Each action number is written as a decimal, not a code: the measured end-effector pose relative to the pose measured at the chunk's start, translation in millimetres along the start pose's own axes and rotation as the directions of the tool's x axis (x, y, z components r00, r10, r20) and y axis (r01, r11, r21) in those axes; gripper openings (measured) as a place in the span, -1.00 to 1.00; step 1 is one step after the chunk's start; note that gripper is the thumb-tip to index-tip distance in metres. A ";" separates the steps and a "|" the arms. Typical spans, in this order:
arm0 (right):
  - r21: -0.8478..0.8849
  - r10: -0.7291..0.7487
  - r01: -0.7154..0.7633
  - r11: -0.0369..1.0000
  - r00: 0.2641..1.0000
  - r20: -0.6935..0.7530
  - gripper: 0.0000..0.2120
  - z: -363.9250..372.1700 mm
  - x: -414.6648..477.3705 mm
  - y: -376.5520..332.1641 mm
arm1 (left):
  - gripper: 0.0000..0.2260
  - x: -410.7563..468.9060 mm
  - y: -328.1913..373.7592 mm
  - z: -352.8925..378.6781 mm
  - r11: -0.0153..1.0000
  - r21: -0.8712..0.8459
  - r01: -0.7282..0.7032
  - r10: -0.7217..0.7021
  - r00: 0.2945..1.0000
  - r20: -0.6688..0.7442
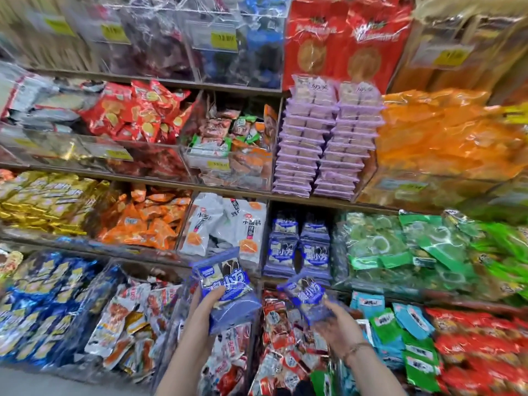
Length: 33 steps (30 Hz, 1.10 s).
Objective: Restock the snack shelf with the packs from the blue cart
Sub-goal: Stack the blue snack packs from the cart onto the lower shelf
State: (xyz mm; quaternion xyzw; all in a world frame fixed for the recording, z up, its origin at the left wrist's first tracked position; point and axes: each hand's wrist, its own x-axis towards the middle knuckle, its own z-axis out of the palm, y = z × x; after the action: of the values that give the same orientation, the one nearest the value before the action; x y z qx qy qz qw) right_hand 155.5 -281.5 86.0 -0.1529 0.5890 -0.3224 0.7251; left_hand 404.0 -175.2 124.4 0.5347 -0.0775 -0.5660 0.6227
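My left hand [206, 301] grips a stack of blue-and-white snack packs [225, 284] from below, in front of the shelf. My right hand [335, 320] holds another blue-and-white pack [307, 294], tilted, just below the shelf bin. That clear bin [300, 277] on the third shelf holds two rows of matching blue packs [300, 247] standing upright, slightly above and between my hands. The blue cart is out of view.
Shelves of clear bins fill the view: white packs [225, 224] left of the blue ones, green packs [400, 247] to the right, purple stacks [323, 144] above, red and white packs [285, 338] below. A bracelet is on my right wrist [355, 348].
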 end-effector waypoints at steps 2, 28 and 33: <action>-0.015 -0.015 0.015 1.000 1.000 0.016 -0.89 10.7 5.1 -7.0 | -0.10 13.7 10.3 1.7 0.999 0.041 -0.027 0.026 1.000 0.016; -0.999 -0.543 0.043 0.028 0.840 0.021 -0.62 154.7 152.1 -111.0 | -0.28 101.3 59.4 19.5 0.990 0.093 0.107 -0.113 0.992 0.062; -0.839 -0.636 0.414 0.352 0.764 0.110 -0.63 151.8 99.0 -90.0 | -0.01 100.4 61.1 21.4 0.989 0.097 0.112 -0.118 0.991 0.055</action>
State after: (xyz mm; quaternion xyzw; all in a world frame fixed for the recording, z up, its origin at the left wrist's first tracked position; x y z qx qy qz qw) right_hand 284.0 -436.7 104.7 -0.6164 0.6668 -0.2382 0.3444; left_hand 461.9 -279.6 128.3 0.5494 -0.0918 -0.6127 0.5607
